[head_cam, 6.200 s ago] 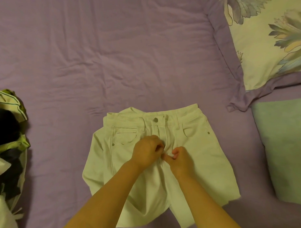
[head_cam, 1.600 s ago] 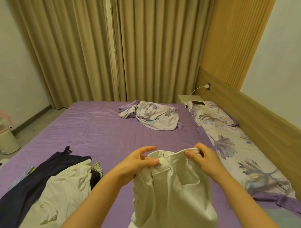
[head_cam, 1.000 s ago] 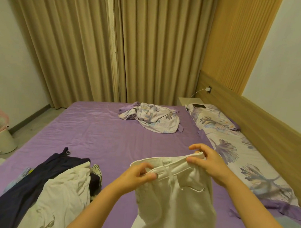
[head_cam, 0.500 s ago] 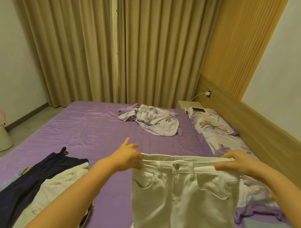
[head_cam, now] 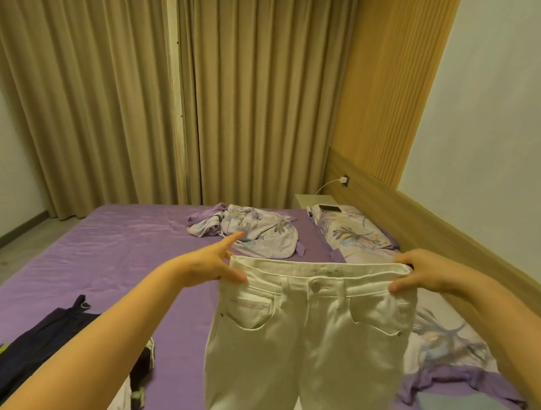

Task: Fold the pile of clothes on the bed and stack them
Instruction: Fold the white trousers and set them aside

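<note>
I have the pair of white denim trousers (head_cam: 307,338) held up in the air over the near part of the purple-sheeted bed (head_cam: 120,248), front side toward me, waistband stretched flat and level. My left hand (head_cam: 210,264) pinches the left end of the waistband between thumb and lower fingers, with the index finger pointing straight out past it. My right hand (head_cam: 423,274) grips the right end, fingers curled over the top edge and thumb underneath. The legs hang straight down and run off the bottom edge of the view.

To the left, a heap of dark navy and white clothes (head_cam: 43,350) lies along the near left side of the mattress. Between that heap and the trousers the sheet is bare. Farther off, a crumpled floral cover (head_cam: 250,231) sits near the far edge. Floral pillows (head_cam: 351,232) line the right side against the wooden headboard (head_cam: 446,229), close beside my right wrist.
</note>
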A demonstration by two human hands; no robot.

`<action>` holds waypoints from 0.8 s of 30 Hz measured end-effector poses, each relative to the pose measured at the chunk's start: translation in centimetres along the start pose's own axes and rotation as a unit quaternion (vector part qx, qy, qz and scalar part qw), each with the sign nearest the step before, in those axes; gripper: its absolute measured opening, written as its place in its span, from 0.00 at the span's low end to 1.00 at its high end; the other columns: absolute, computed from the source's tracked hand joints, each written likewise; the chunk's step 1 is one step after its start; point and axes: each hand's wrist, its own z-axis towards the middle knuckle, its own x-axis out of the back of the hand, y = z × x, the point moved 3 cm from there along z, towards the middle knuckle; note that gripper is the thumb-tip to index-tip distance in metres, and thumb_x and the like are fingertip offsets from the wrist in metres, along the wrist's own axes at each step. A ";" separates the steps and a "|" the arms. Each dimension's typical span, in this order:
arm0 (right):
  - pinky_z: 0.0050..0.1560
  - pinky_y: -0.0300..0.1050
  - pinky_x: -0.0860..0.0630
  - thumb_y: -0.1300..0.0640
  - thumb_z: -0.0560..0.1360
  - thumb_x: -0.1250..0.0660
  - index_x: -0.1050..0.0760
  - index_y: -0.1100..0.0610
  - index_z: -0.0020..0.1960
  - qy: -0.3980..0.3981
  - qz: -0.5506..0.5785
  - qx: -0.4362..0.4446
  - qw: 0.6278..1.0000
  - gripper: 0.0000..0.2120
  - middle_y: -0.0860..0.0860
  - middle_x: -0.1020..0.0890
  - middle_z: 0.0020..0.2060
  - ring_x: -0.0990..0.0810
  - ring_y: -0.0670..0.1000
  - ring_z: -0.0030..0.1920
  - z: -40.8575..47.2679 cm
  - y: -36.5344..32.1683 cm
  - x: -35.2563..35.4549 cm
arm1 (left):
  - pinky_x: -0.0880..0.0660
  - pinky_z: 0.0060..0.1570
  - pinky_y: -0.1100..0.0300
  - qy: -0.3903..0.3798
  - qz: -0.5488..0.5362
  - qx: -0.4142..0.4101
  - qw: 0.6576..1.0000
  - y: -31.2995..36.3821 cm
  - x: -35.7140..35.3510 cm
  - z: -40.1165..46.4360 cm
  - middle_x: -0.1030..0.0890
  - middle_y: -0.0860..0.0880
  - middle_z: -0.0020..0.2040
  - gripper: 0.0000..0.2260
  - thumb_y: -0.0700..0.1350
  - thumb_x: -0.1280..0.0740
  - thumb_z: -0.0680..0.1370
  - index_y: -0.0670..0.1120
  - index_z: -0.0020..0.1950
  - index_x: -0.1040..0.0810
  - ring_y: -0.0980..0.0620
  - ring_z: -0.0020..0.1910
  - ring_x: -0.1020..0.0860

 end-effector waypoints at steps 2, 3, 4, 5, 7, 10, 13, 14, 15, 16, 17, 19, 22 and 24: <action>0.39 0.44 0.30 0.53 0.68 0.25 0.20 0.60 0.41 0.027 -0.053 -0.001 0.998 0.11 0.53 0.19 0.37 0.23 0.50 0.38 0.3 -0.2 -0.1 | 0.23 0.51 0.60 -0.040 0.072 0.050 0.995 0.3 -0.1 0.1 0.22 0.48 0.54 0.28 0.41 0.23 0.69 0.50 0.67 0.27 0.46 0.56 0.23; 0.38 0.45 0.31 0.54 0.69 0.25 0.20 0.60 0.41 0.054 -0.061 0.005 0.997 0.10 0.54 0.19 0.36 0.23 0.51 0.38 0.5 -0.4 -0.1 | 0.24 0.49 0.61 -0.046 0.117 0.057 0.990 0.4 -0.2 0.2 0.19 0.49 0.50 0.20 0.42 0.23 0.69 0.46 0.59 0.22 0.46 0.54 0.21; 0.39 0.46 0.30 0.55 0.69 0.26 0.20 0.60 0.41 0.086 -0.051 0.016 0.995 0.08 0.54 0.18 0.37 0.22 0.53 0.39 0.5 -0.6 0.0 | 0.25 0.46 0.62 -0.034 0.142 0.052 0.988 0.6 -0.1 0.2 0.17 0.51 0.45 0.13 0.43 0.22 0.68 0.46 0.51 0.19 0.49 0.50 0.19; 0.40 0.46 0.29 0.56 0.70 0.27 0.20 0.59 0.42 0.117 -0.017 0.028 0.993 0.07 0.55 0.18 0.39 0.22 0.54 0.41 0.6 -0.7 0.3 | 0.26 0.43 0.64 -0.011 0.142 0.037 0.989 1.0 0.2 0.2 0.17 0.54 0.41 0.08 0.43 0.22 0.68 0.49 0.44 0.18 0.55 0.45 0.19; 0.42 0.46 0.28 0.58 0.72 0.28 0.19 0.57 0.43 0.170 0.114 0.041 0.978 0.03 0.56 0.18 0.41 0.22 0.53 0.43 0.5 -0.7 0.9 | 0.26 0.37 0.69 0.041 0.083 -0.025 0.995 2.4 1.2 0.0 0.17 0.57 0.36 0.07 0.40 0.24 0.69 0.52 0.37 0.17 0.62 0.38 0.20; 0.42 0.43 0.26 0.58 0.74 0.31 0.21 0.53 0.46 0.219 0.233 0.063 0.945 0.02 0.52 0.19 0.42 0.22 0.52 0.44 0.7 -1.7 2.1 | 0.25 0.35 0.65 0.153 -0.009 -0.098 0.983 4.9 3.1 -0.2 0.18 0.53 0.36 0.05 0.39 0.26 0.71 0.48 0.39 0.18 0.55 0.38 0.21; 0.37 0.46 0.31 0.53 0.76 0.33 0.26 0.57 0.43 0.302 0.152 0.089 0.937 0.08 0.51 0.22 0.36 0.26 0.51 0.37 1.1 -4.3 3.9 | 0.28 0.36 0.59 0.331 0.098 -0.136 0.929 8.2 4.7 -0.2 0.21 0.49 0.39 0.05 0.43 0.29 0.74 0.44 0.42 0.24 0.52 0.38 0.24; 0.35 0.47 0.33 0.52 0.77 0.34 0.29 0.56 0.41 0.332 0.132 0.102 0.929 0.10 0.51 0.24 0.33 0.28 0.50 0.35 1.0 -5.3 4.6 | 0.29 0.34 0.58 0.373 0.134 -0.152 0.906 9.4 5.1 -0.4 0.22 0.49 0.40 0.06 0.45 0.30 0.75 0.45 0.43 0.26 0.51 0.38 0.24; 0.34 0.47 0.34 0.51 0.77 0.35 0.32 0.54 0.39 0.359 0.122 0.120 0.918 0.11 0.50 0.26 0.31 0.30 0.50 0.33 1.0 -6.3 5.4 | 0.31 0.33 0.57 0.400 0.143 -0.164 0.890 10.4 5.5 -0.6 0.23 0.50 0.41 0.08 0.47 0.31 0.76 0.46 0.43 0.28 0.52 0.38 0.25; 0.33 0.46 0.34 0.51 0.78 0.36 0.35 0.52 0.37 0.387 0.113 0.139 0.904 0.13 0.49 0.28 0.30 0.31 0.49 0.32 0.7 -7.3 6.3 | 0.32 0.33 0.57 0.418 0.130 -0.169 0.883 11.3 6.1 -0.9 0.24 0.51 0.41 0.09 0.49 0.33 0.77 0.47 0.44 0.30 0.53 0.38 0.26; 0.33 0.45 0.33 0.50 0.77 0.36 0.37 0.51 0.36 0.416 0.108 0.157 0.889 0.15 0.48 0.29 0.29 0.31 0.48 0.31 0.3 -8.2 7.3 | 0.32 0.34 0.56 0.430 0.113 -0.166 0.880 12.0 6.7 -1.1 0.25 0.52 0.41 0.10 0.51 0.34 0.78 0.48 0.45 0.31 0.54 0.39 0.26; 0.34 0.41 0.32 0.47 0.75 0.33 0.32 0.52 0.37 0.447 0.148 0.176 0.864 0.14 0.48 0.27 0.30 0.29 0.46 0.31 -0.4 -9.5 9.6 | 0.31 0.35 0.57 0.447 0.100 -0.177 0.871 13.7 7.9 -1.4 0.25 0.53 0.41 0.11 0.53 0.35 0.78 0.46 0.47 0.32 0.55 0.39 0.27; 0.36 0.39 0.27 0.39 0.65 0.27 0.25 0.55 0.48 0.384 0.260 0.164 0.871 0.22 0.47 0.19 0.39 0.21 0.45 0.39 -0.6 -10.6 12.4 | 0.32 0.33 0.60 0.458 0.066 -0.234 0.855 16.3 9.5 -2.2 0.25 0.52 0.41 0.12 0.52 0.33 0.78 0.44 0.48 0.31 0.55 0.38 0.27; 0.39 0.40 0.24 0.41 0.61 0.24 0.25 0.53 0.51 0.338 0.255 0.146 0.894 0.25 0.45 0.18 0.42 0.19 0.45 0.42 -0.6 -10.9 13.5 | 0.32 0.28 0.59 0.454 0.042 -0.257 0.852 17.7 10.5 -2.8 0.24 0.51 0.41 0.13 0.52 0.33 0.78 0.44 0.49 0.30 0.53 0.37 0.26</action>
